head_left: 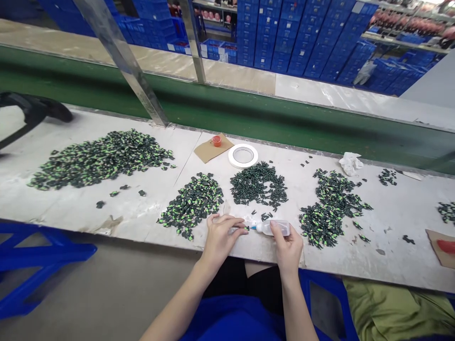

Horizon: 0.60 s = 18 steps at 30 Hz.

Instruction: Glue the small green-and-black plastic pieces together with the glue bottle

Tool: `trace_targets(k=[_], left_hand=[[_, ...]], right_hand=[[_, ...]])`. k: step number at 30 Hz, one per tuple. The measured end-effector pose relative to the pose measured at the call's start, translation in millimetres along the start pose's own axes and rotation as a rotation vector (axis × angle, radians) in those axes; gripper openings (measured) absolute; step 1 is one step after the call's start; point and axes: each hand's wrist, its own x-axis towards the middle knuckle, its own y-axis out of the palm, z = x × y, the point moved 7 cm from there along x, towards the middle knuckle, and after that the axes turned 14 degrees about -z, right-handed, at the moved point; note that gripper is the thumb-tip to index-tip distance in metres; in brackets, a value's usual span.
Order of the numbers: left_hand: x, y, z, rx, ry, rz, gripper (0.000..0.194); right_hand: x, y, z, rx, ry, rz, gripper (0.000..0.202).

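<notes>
My left hand (223,234) is closed in a pinch on a small dark piece (247,228) near the table's front edge. In my right hand (288,246) lies a clear squeeze bottle (280,227), held sideways. Its thin blue tip (253,228) points left and meets or nearly meets the small piece; I cannot tell which. Just left of my hands is a pile of black and bright green pieces (194,203). Beyond the bottle lies a heap of small dark pieces (258,184). A further black and green pile (329,208) is to the right.
A roll of white tape (243,156) and brown cardboard (209,149) with a small red-filled cup (216,140) lie farther back. At left is a large black and green pile (103,158). Crumpled tissue (350,163) sits right. Metal posts (124,61) stand along the green channel (220,106).
</notes>
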Motion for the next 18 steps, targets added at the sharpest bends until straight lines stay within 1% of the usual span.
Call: trace_targets(k=[3, 6, 13, 18], left_hand=[[0.1, -0.1, 0.4, -0.006, -0.006, 0.002, 0.016], [0.5, -0.4, 0.8, -0.01, -0.013, 0.002, 0.018], [1.0, -1.0, 0.1, 0.007, -0.011, 0.012, 0.011], [0.7, -0.9, 1.2, 0.011, -0.019, 0.016, 0.01]], right_hand=[[0.0, -1.1, -0.8, 0.01, 0.006, -0.021, 0.033], [-0.5, -0.5, -2.4, 0.017, 0.016, -0.009, 0.033], [-0.8, 0.0, -2.8, 0.014, 0.007, 0.009, 0.034], [-1.2, 0.0, -2.8, 0.013, 0.036, 0.014, 0.035]])
